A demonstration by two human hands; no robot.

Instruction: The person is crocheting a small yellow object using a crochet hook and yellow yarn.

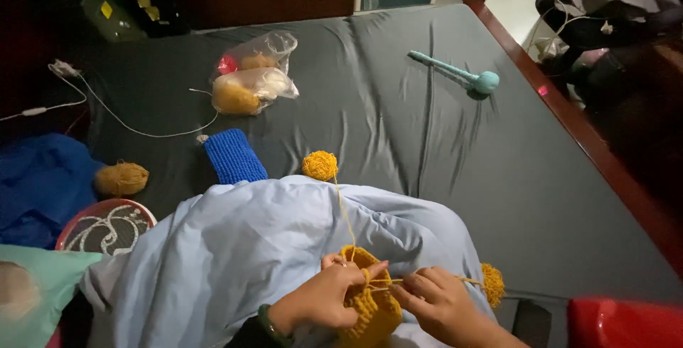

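Both hands low and close together, left hand (pixel 329 297) curled shut, right hand (pixel 435 304) fingers pinched

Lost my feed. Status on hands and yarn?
Both hands, left and right, on yellow crochet piece. Strand runs to yellow yarn ball. Nothing between.

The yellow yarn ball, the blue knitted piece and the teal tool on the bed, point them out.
yellow yarn ball (pixel 320 166), head view, middle of the ball.
blue knitted piece (pixel 233 156), head view, middle of its ribbed face.
teal tool (pixel 486 82), head view, its round end.

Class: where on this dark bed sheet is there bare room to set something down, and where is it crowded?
Bare: the sheet between the teal tool and the yellow yarn ball. Crowded: around the plastic bags, blue knitted piece and white cable.
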